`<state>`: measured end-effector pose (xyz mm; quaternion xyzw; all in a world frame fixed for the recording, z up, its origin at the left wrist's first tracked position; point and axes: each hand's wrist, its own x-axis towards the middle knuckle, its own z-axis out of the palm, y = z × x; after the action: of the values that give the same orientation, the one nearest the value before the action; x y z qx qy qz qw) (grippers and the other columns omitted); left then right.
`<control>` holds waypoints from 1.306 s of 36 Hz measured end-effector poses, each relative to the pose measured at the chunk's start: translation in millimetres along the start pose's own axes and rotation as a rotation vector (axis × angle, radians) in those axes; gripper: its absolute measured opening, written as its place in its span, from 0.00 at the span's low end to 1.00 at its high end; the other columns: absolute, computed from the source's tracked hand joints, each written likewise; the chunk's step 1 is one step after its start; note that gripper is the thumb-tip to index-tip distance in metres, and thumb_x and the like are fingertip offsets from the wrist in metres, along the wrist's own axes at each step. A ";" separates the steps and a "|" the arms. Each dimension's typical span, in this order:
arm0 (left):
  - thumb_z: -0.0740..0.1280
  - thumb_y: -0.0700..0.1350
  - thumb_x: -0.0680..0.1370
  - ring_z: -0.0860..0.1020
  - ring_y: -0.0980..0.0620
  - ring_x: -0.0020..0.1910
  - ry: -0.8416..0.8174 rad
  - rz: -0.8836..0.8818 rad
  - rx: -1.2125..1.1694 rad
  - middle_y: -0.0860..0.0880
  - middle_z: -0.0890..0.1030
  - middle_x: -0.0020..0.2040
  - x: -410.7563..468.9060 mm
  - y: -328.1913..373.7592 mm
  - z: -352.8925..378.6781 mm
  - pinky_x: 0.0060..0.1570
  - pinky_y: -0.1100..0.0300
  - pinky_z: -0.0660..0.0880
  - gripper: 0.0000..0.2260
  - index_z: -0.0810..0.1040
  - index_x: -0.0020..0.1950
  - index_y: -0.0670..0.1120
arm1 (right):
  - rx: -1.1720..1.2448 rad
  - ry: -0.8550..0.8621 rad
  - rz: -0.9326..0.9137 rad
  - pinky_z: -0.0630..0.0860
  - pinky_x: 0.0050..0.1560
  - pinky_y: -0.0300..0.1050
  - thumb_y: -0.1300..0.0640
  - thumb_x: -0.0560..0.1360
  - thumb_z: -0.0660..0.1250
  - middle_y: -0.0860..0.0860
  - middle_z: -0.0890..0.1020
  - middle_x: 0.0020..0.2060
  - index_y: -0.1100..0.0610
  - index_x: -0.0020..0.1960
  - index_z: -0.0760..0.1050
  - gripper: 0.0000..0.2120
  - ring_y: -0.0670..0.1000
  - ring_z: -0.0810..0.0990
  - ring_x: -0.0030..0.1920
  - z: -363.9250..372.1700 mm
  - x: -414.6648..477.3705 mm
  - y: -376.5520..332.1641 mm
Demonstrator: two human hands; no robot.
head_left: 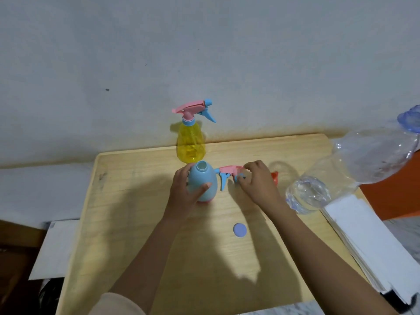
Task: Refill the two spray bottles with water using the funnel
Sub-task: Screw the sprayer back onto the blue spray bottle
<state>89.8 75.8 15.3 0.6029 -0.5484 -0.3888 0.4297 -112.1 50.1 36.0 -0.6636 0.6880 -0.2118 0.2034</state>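
My two arms come up from the bottom of the frame, bare from the elbow down to the wrist. My left hand [186,187] and my right hand [258,181] wear no gloves, rings or watch. At the bottom edge, left of centre, the rolled-up beige fabric sleeve [118,304] covers my left upper arm.

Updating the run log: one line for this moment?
left hand holds open blue bottle | right hand on removed sprayer | yellow bottle capped | funnel unused
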 end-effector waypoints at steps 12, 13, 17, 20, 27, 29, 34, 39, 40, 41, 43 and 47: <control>0.76 0.49 0.69 0.72 0.54 0.60 0.044 0.018 -0.008 0.54 0.72 0.60 -0.9 -7.8 4.8 0.58 0.58 0.73 0.27 0.70 0.65 0.50 | -0.382 -0.308 0.109 0.64 0.42 0.44 0.55 0.74 0.60 0.56 0.76 0.45 0.59 0.51 0.76 0.11 0.54 0.67 0.43 41.2 43.0 1.1; 0.76 0.47 0.69 0.72 0.54 0.60 0.045 0.018 -0.009 0.54 0.71 0.60 -1.0 -7.9 4.8 0.58 0.59 0.73 0.27 0.70 0.65 0.50 | -0.380 -0.304 0.106 0.65 0.41 0.44 0.55 0.73 0.60 0.55 0.75 0.42 0.59 0.48 0.76 0.10 0.55 0.68 0.42 38.3 40.7 -0.8; 0.75 0.51 0.68 0.71 0.58 0.58 0.039 0.039 -0.008 0.56 0.71 0.59 -0.4 -8.4 3.7 0.58 0.61 0.72 0.28 0.70 0.65 0.52 | -0.066 -0.138 0.151 0.68 0.40 0.43 0.56 0.74 0.64 0.54 0.75 0.37 0.62 0.43 0.75 0.08 0.56 0.75 0.42 20.9 33.3 -6.0; 0.73 0.58 0.65 0.71 0.61 0.58 0.030 0.024 -0.016 0.61 0.70 0.57 -1.1 -7.9 3.3 0.59 0.61 0.72 0.29 0.69 0.63 0.56 | 0.372 0.018 0.222 0.64 0.36 0.41 0.56 0.71 0.70 0.52 0.74 0.35 0.61 0.44 0.76 0.08 0.52 0.72 0.38 1.9 28.4 -16.9; 0.69 0.62 0.61 0.72 0.52 0.59 0.032 0.014 0.005 0.62 0.71 0.55 1.0 -4.7 3.1 0.60 0.49 0.73 0.31 0.70 0.62 0.56 | 1.150 0.087 0.141 0.74 0.53 0.48 0.64 0.67 0.72 0.48 0.80 0.33 0.56 0.39 0.79 0.05 0.49 0.77 0.40 -58.3 17.9 -66.3; 0.69 0.62 0.61 0.73 0.52 0.59 0.039 0.009 0.008 0.57 0.72 0.56 0.4 -4.3 3.4 0.60 0.48 0.73 0.32 0.71 0.63 0.53 | 1.213 0.144 0.076 0.74 0.56 0.48 0.65 0.68 0.72 0.46 0.82 0.33 0.54 0.39 0.79 0.06 0.49 0.79 0.42 -73.4 18.4 -80.6; 0.70 0.62 0.60 0.74 0.52 0.59 0.059 -0.022 -0.030 0.57 0.72 0.56 -2.5 -3.0 4.4 0.60 0.49 0.73 0.32 0.71 0.62 0.55 | 1.278 0.228 -0.064 0.74 0.51 0.42 0.60 0.65 0.71 0.50 0.78 0.36 0.58 0.41 0.76 0.06 0.48 0.75 0.41 -93.5 19.5 -106.8; 0.71 0.61 0.60 0.73 0.52 0.60 0.061 -0.047 -0.052 0.59 0.72 0.57 -2.5 -3.3 5.7 0.61 0.47 0.73 0.31 0.71 0.62 0.57 | 1.181 0.220 -0.156 0.71 0.40 0.32 0.65 0.67 0.71 0.52 0.74 0.36 0.62 0.45 0.74 0.08 0.44 0.71 0.36 -84.2 18.0 -116.5; 0.71 0.61 0.60 0.73 0.52 0.60 0.060 -0.047 -0.050 0.60 0.72 0.57 -2.8 -3.2 5.5 0.61 0.47 0.73 0.31 0.70 0.62 0.58 | 1.151 0.212 -0.175 0.71 0.40 0.31 0.66 0.68 0.71 0.52 0.75 0.36 0.63 0.46 0.74 0.09 0.42 0.72 0.34 -79.6 16.7 -116.9; 0.71 0.61 0.60 0.73 0.52 0.60 0.060 -0.045 -0.047 0.61 0.72 0.56 -2.8 -3.3 5.6 0.62 0.47 0.73 0.30 0.70 0.61 0.59 | 1.128 0.201 -0.193 0.71 0.39 0.32 0.65 0.67 0.71 0.53 0.76 0.36 0.65 0.46 0.75 0.10 0.42 0.72 0.34 -74.2 15.3 -116.8; 0.71 0.61 0.61 0.73 0.51 0.60 0.065 -0.036 -0.037 0.58 0.72 0.57 -2.9 -3.1 6.2 0.62 0.48 0.72 0.30 0.70 0.62 0.58 | 1.098 0.164 -0.208 0.71 0.39 0.34 0.65 0.67 0.71 0.56 0.76 0.38 0.67 0.47 0.75 0.11 0.47 0.72 0.37 -62.1 12.1 -115.4; 0.70 0.62 0.61 0.73 0.50 0.59 0.071 -0.026 -0.003 0.52 0.73 0.55 -2.6 -4.7 7.7 0.61 0.48 0.72 0.35 0.72 0.64 0.49 | 0.974 0.068 -0.175 0.72 0.42 0.36 0.66 0.67 0.72 0.53 0.79 0.38 0.62 0.48 0.77 0.10 0.47 0.75 0.38 -30.7 8.1 -102.5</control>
<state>83.9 77.9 8.3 0.6228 -0.5242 -0.3736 0.4447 -44.9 39.7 119.0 -0.5396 0.4569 -0.5467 0.4486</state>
